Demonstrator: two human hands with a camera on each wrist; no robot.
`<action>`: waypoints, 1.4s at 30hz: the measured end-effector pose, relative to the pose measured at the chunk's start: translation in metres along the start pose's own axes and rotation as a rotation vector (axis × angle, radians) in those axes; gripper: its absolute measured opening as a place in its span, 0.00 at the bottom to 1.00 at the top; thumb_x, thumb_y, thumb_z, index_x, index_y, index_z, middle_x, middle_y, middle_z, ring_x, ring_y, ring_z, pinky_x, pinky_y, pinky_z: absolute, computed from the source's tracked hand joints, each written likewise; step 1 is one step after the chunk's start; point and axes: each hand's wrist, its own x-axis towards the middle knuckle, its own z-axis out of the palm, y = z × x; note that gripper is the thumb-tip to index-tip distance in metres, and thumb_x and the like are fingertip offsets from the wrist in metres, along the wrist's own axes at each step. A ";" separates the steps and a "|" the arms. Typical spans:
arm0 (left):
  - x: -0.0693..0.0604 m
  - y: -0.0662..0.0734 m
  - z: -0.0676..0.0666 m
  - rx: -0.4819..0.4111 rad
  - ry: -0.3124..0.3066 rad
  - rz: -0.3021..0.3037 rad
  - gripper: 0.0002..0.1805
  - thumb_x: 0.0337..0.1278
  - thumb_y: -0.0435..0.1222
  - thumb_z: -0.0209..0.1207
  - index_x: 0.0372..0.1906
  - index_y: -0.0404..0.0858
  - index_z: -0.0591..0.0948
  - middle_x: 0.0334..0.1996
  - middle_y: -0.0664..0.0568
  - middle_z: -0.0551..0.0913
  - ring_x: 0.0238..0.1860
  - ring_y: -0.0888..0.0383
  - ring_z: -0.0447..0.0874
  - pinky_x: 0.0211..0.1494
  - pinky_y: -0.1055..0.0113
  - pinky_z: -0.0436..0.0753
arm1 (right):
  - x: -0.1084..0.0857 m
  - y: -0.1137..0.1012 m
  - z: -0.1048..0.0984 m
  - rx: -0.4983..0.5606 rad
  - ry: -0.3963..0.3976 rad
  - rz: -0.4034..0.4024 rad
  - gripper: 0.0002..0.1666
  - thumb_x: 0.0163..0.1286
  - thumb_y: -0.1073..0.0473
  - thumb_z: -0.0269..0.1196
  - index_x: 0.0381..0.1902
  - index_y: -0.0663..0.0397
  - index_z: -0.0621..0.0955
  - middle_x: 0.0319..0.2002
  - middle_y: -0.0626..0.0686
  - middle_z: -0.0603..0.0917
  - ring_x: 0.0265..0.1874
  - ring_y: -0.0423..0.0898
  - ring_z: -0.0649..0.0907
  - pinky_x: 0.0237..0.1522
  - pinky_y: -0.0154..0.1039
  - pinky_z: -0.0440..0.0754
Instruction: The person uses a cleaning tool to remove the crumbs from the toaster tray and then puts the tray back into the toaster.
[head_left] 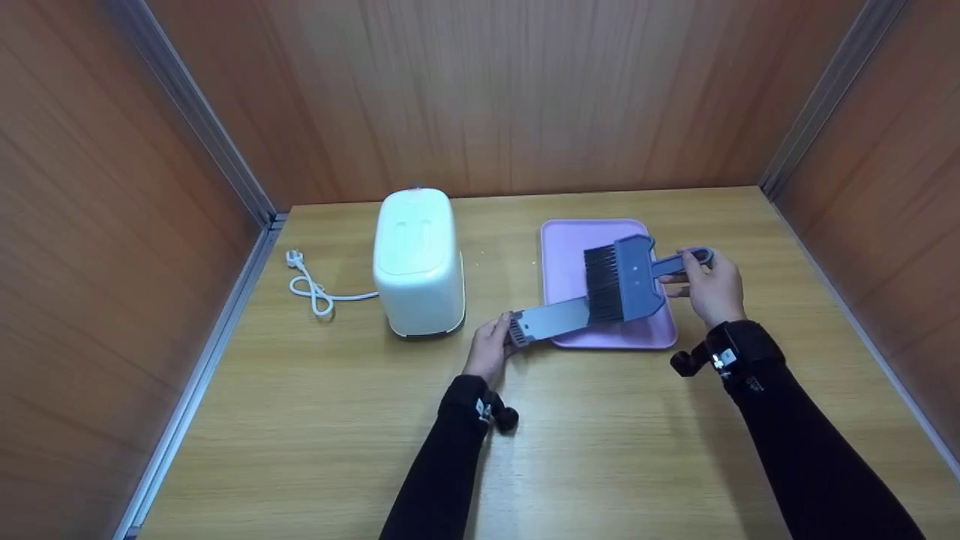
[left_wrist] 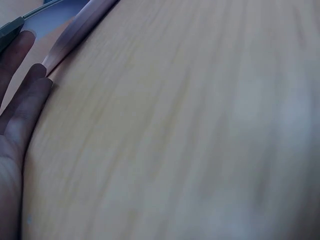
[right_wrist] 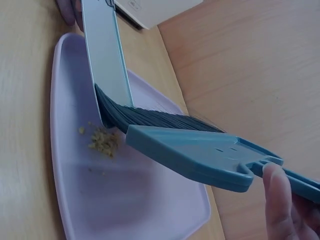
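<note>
My right hand (head_left: 718,291) grips the handle of a blue hand brush (head_left: 637,279) with dark bristles. Those bristles touch one end of a long, flat, shiny crumb tray (head_left: 556,319). My left hand (head_left: 489,346) pinches the crumb tray by its other, slotted end. Beneath both lies a purple tray (head_left: 562,251). In the right wrist view, a small heap of yellowish crumbs (right_wrist: 104,142) sits in the purple tray below the bristles. Only fingers (left_wrist: 27,100) and part of the palm show in the left wrist view.
A white toaster (head_left: 417,259) with its lid on top stands left of the purple tray. Its white cord (head_left: 319,296) lies looped on the wooden table (head_left: 315,420), ending in a plug (head_left: 294,258). Wood-grain panels (head_left: 480,97) wall the table at the back and sides.
</note>
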 end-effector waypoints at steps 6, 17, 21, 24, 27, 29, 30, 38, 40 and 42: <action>0.000 0.000 0.000 -0.011 0.005 -0.008 0.27 0.90 0.39 0.41 0.69 0.18 0.72 0.64 0.28 0.81 0.63 0.45 0.84 0.67 0.56 0.84 | 0.000 -0.003 -0.006 -0.035 0.020 -0.042 0.28 0.89 0.49 0.48 0.72 0.64 0.73 0.54 0.59 0.84 0.40 0.41 0.91 0.46 0.38 0.91; -0.001 -0.001 0.001 -0.033 0.013 -0.002 0.26 0.89 0.38 0.42 0.69 0.18 0.72 0.63 0.28 0.81 0.59 0.48 0.85 0.65 0.57 0.85 | 0.000 -0.005 -0.012 -0.023 0.028 -0.034 0.26 0.89 0.49 0.47 0.71 0.61 0.74 0.55 0.55 0.84 0.41 0.40 0.91 0.46 0.37 0.91; -0.001 -0.001 0.000 -0.037 0.008 -0.007 0.26 0.90 0.38 0.42 0.70 0.18 0.72 0.64 0.28 0.80 0.62 0.45 0.84 0.67 0.56 0.84 | 0.000 -0.003 -0.017 -0.040 0.037 -0.070 0.25 0.89 0.50 0.48 0.69 0.61 0.75 0.54 0.54 0.83 0.41 0.40 0.91 0.44 0.36 0.91; -0.002 0.001 0.000 -0.031 0.005 -0.015 0.26 0.90 0.38 0.42 0.70 0.19 0.72 0.65 0.28 0.80 0.63 0.46 0.84 0.67 0.57 0.83 | 0.000 -0.001 -0.024 -0.021 0.058 -0.106 0.21 0.89 0.51 0.49 0.65 0.59 0.77 0.51 0.51 0.82 0.38 0.38 0.91 0.41 0.34 0.90; -0.002 0.002 0.000 -0.021 0.007 -0.024 0.26 0.90 0.39 0.42 0.70 0.19 0.72 0.65 0.29 0.80 0.62 0.48 0.84 0.66 0.57 0.84 | -0.001 -0.001 -0.032 0.067 0.077 -0.105 0.15 0.88 0.53 0.51 0.60 0.54 0.79 0.49 0.49 0.83 0.35 0.37 0.91 0.39 0.33 0.90; -0.002 0.002 0.000 -0.019 0.007 -0.028 0.26 0.90 0.39 0.42 0.70 0.19 0.72 0.65 0.29 0.80 0.61 0.49 0.84 0.66 0.57 0.84 | -0.002 -0.001 -0.037 0.139 0.087 -0.079 0.12 0.87 0.53 0.52 0.58 0.50 0.79 0.48 0.49 0.83 0.36 0.37 0.91 0.39 0.32 0.90; -0.002 0.002 0.000 -0.021 0.007 -0.028 0.26 0.90 0.39 0.42 0.70 0.19 0.72 0.65 0.29 0.80 0.61 0.49 0.84 0.66 0.57 0.84 | -0.003 -0.002 -0.039 0.191 0.089 -0.059 0.11 0.87 0.54 0.53 0.57 0.49 0.79 0.47 0.49 0.83 0.36 0.38 0.91 0.39 0.32 0.90; -0.002 0.001 0.001 -0.038 0.015 -0.017 0.26 0.90 0.39 0.43 0.70 0.19 0.72 0.64 0.29 0.81 0.61 0.48 0.85 0.67 0.57 0.84 | -0.013 -0.004 -0.057 0.557 0.141 0.065 0.14 0.86 0.56 0.55 0.61 0.56 0.77 0.48 0.55 0.87 0.39 0.46 0.93 0.47 0.36 0.90; -0.001 0.001 0.001 -0.037 0.019 -0.014 0.26 0.90 0.39 0.43 0.69 0.19 0.72 0.63 0.29 0.81 0.59 0.49 0.85 0.66 0.57 0.84 | -0.016 -0.003 -0.063 0.647 0.165 0.081 0.14 0.85 0.59 0.56 0.62 0.59 0.75 0.49 0.57 0.85 0.40 0.48 0.93 0.50 0.39 0.89; -0.001 0.001 0.002 -0.038 0.015 -0.010 0.26 0.89 0.39 0.43 0.69 0.19 0.73 0.63 0.29 0.81 0.59 0.49 0.85 0.66 0.57 0.84 | -0.019 0.000 -0.070 0.742 0.185 0.100 0.14 0.85 0.60 0.57 0.61 0.60 0.73 0.50 0.59 0.83 0.42 0.50 0.93 0.54 0.40 0.88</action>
